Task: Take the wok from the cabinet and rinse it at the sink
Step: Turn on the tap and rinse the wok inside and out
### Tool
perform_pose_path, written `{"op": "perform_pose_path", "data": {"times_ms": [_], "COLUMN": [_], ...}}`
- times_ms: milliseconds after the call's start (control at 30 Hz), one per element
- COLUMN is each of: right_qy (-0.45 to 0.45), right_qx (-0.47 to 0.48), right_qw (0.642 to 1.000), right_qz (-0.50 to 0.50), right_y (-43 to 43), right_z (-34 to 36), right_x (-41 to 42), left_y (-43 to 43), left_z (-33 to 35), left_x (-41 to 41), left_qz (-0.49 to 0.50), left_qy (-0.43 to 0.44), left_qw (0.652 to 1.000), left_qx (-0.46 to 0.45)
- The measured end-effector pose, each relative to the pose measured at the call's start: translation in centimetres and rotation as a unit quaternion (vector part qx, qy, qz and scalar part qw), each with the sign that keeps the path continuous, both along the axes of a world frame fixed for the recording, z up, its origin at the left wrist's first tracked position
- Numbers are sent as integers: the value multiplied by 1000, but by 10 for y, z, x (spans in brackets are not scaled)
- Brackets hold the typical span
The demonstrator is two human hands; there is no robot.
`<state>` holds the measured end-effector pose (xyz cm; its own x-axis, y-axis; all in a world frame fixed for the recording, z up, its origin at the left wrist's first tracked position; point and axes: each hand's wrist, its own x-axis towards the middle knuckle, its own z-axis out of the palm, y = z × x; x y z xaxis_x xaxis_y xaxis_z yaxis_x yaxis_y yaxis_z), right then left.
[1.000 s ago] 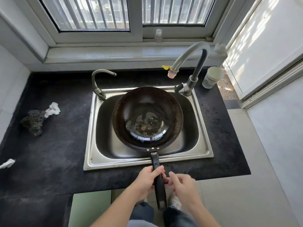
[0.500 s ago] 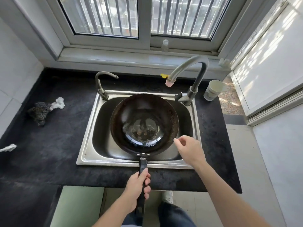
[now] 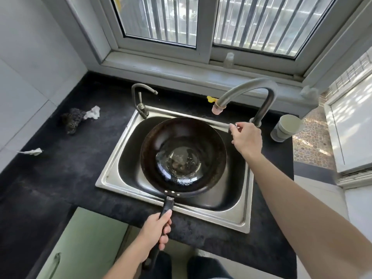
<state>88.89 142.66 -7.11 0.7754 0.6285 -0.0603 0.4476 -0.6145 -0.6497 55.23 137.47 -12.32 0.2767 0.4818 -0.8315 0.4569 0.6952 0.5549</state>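
L hand (image 3: pixel 156 230) wraps the wok handle (image 3: pixel 168 206) past the counter (image 3: pixel 60 168) edge. R hand (image 3: pixel 246 137) pinches the faucet lever (image 3: pixel 233 124) tip. The wok (image 3: pixel 183 158) sits in the sink (image 3: pixel 112 174) basin, w/ the faucet spout (image 3: pixel 218 108) near its far rim.

I have the left hand (image 3: pixel 156 230) low in the view, its forearm coming up from the bottom edge. The fingers are curled tight round the wok handle (image 3: pixel 168 205), with the thumb laid along the top. The right arm is stretched out long, the bare forearm running diagonally from the lower right corner toward the middle. The right hand (image 3: pixel 246 137) sits at its end, wrist fairly straight, back of the hand toward me, fingertips (image 3: pixel 233 128) pinching the tip of the faucet lever (image 3: pixel 220 124).
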Motion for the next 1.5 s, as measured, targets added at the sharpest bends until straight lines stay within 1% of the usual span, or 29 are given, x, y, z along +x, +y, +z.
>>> {"op": "perform_pose_path", "data": {"times_ms": [67, 233, 733, 867, 967, 1500], "right_qy": [-32, -77, -168, -177, -188, -183], "right_qx": [-13, -29, -51, -47, -63, -66], "right_qw": [999, 996, 980, 978, 975, 975], "right_qz": [3, 37, 92, 97, 101, 107], "right_y": [2, 4, 6, 6, 8, 9], "right_z": [0, 2, 2, 1, -1, 0], "right_x": [0, -3, 0, -1, 0, -1], "left_y": [0, -1, -1, 0, -1, 0], "left_z": [1, 4, 9, 8, 9, 8], "left_x": [1, 3, 4, 3, 3, 3], "left_qz": [-2, -1, -8, -13, -10, -10], "left_qy": [0, 4, 2, 4, 4, 5], "left_qw": [1000, 1000, 1000, 1000, 1000, 1000], "left_qx": [3, 5, 0, -1, -2, -4]}}
